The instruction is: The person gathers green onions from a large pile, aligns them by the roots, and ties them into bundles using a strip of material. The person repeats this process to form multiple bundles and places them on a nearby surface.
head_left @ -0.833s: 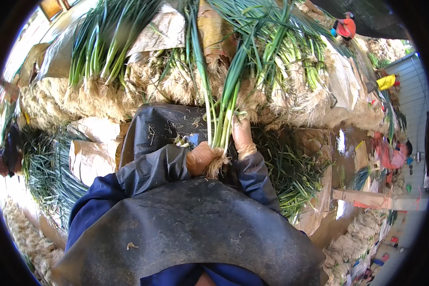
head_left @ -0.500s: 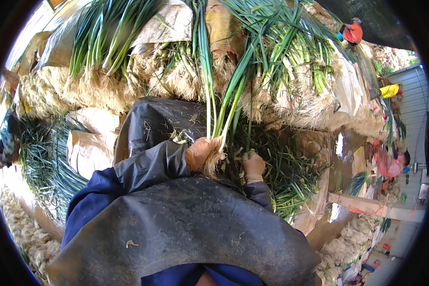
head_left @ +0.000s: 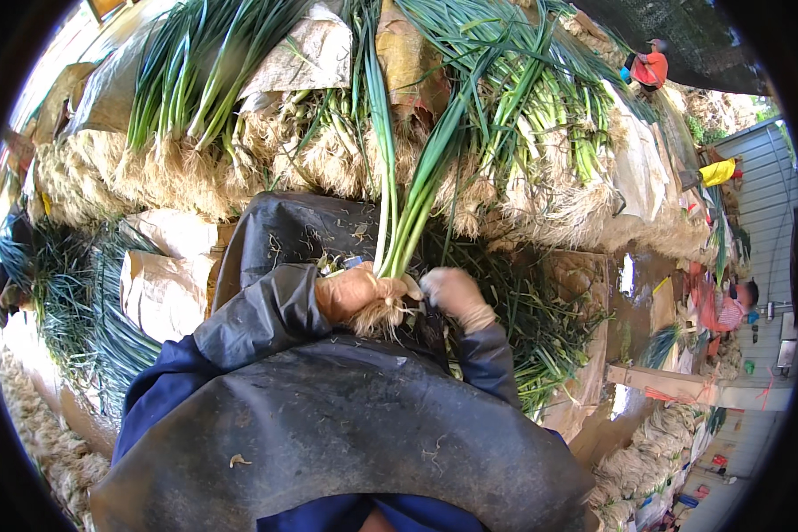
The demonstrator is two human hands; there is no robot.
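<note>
My left hand (head_left: 348, 293) is closed around the white lower stalks of a few long green onions (head_left: 405, 232). Their shaggy roots (head_left: 382, 316) hang below my fingers over my lap, and the green leaves reach up and away toward the pile. Close to the right side of the stalks is my right hand (head_left: 457, 296), its fingers curled in and slightly blurred. Whether it touches the white onion base beside it, or what it pinches, is hidden. Both hands look covered by pale gloves. A dark, dirt-flecked apron (head_left: 346, 426) covers my lap.
A long bank of green onions (head_left: 541, 115), roots toward me, lies ahead with sacking (head_left: 306, 49) over parts. Loose green leaves (head_left: 541, 328) heap at my right; more onions (head_left: 111, 293) lie left beside a tan sack (head_left: 168, 293). Other people (head_left: 652, 66) are farther off.
My right hand has moved up and left, from a green leaf strip below the pile to beside the onion stalks. My left hand has shifted slightly left, still gripping the onions.
</note>
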